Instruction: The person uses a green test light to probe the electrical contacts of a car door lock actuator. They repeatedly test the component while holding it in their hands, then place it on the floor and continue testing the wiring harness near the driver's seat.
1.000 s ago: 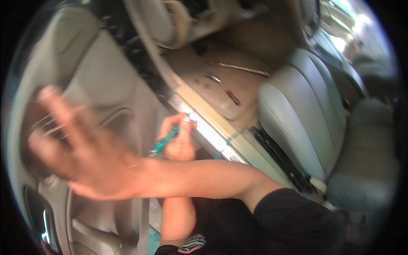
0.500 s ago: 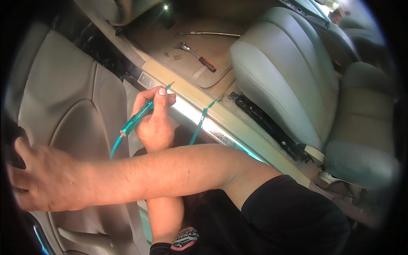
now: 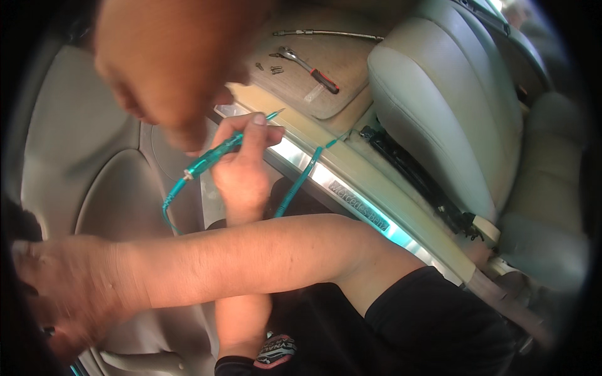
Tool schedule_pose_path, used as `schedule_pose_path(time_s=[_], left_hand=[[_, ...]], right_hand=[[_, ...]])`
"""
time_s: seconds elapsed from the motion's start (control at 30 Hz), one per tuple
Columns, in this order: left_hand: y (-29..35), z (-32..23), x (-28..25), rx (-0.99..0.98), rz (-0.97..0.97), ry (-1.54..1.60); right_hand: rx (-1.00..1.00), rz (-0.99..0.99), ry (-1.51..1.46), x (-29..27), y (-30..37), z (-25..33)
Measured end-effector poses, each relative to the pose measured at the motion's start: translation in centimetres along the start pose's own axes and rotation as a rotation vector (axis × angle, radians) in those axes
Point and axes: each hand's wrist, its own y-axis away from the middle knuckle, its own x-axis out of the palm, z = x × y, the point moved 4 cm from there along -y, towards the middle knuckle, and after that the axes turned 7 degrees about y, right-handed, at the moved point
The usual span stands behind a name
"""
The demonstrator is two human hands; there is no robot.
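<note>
My left hand (image 3: 241,169) is closed round a teal circuit tester (image 3: 213,156). Its thin metal tip points up and right over the door sill (image 3: 301,153). From the tester's rear end a teal cable (image 3: 165,207) curls down behind my right forearm. Another stretch of teal lead (image 3: 301,188) crosses the sill toward the seat rail (image 3: 414,178). Over my left forearm my right arm reaches left. My right hand (image 3: 75,285) is at the beige door panel (image 3: 113,188), its fingers blurred. Another person's blurred hand (image 3: 169,69) hangs above the tester, covering part of the sill.
On the car floor lie a ratchet (image 3: 310,69) with a red and black handle, several small screws (image 3: 276,69) and a long metal bar (image 3: 326,32). A light grey seat (image 3: 445,106) stands at the right. The door pull (image 3: 141,361) is at lower left.
Another person's hand has come in from the top. My view has shifted, so the car floor and seat sit further right. My right hand has moved lower on the door; my left keeps the tester.
</note>
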Motion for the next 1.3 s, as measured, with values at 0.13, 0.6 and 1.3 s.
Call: schedule_pose_path(time_s=[0.13, 0.6, 1.3], left_hand=[[0.6, 0.5, 1.7, -0.042, 0.035, -0.006], [1.1, 2.6, 4.0, 0.003, 0.112, -0.108], [-8.4, 7.2, 1.3, 0.065, 0.069, 0.0]], right_hand=[[0.032, 0.014, 0.0, 0.3, 0.8, 0.1], [0.023, 0.052, 0.108, 0.8, 4.0, -2.2], [0.286, 0.147, 0.695, -28.0, 14.2, -7.8]])
